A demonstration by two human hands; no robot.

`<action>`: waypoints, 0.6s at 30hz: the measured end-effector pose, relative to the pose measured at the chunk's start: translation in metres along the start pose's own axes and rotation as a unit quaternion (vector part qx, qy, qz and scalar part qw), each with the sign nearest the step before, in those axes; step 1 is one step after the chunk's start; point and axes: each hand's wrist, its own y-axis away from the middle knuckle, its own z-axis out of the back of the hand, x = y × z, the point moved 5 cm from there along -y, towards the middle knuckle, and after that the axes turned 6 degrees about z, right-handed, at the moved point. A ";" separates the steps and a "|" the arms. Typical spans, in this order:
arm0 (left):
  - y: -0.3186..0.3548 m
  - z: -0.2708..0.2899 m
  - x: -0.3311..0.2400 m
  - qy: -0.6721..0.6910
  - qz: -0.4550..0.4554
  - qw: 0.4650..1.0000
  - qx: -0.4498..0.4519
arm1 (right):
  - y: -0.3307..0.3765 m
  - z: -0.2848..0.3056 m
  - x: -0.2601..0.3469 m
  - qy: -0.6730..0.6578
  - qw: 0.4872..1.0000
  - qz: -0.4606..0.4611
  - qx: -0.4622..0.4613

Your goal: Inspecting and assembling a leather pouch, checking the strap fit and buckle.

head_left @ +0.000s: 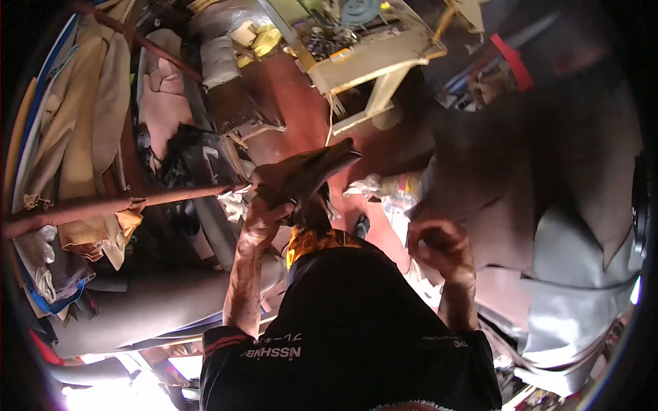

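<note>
My left hand [259, 222] grips a dark brown folded piece of leather [295, 175] at its lower left edge, with the thumb lying across it. One end of the piece, rolled or doubled over, points up and to the right. To the right, my right hand [444, 246] is raised apart from the leather. Its fingers are curled in toward the thumb and slightly blurred; whatever they may pinch is too small or hidden to make out. Below the leather, a yellow-orange patterned cloth [319, 241] shows at my lap.
A wooden workbench [373, 61] with small metal parts stands ahead. Leather hides [82, 130] hang at the left beside a reddish-brown pole [123, 205] reaching toward my left hand. Large dark sheets [493, 185] drape on the right. A grey roll [164, 305] lies at the lower left.
</note>
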 end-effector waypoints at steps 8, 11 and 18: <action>-0.083 0.101 -0.112 0.043 -0.105 0.987 -0.117 | -0.135 0.083 -0.163 0.138 0.951 -0.244 -0.130; -0.131 0.130 -0.163 0.066 -0.079 0.985 -0.139 | -0.184 0.103 -0.210 0.158 0.935 -0.264 -0.174; -0.231 0.183 -0.297 -0.144 -0.059 0.976 -0.154 | -0.331 0.079 -0.229 0.162 0.943 -0.255 -0.141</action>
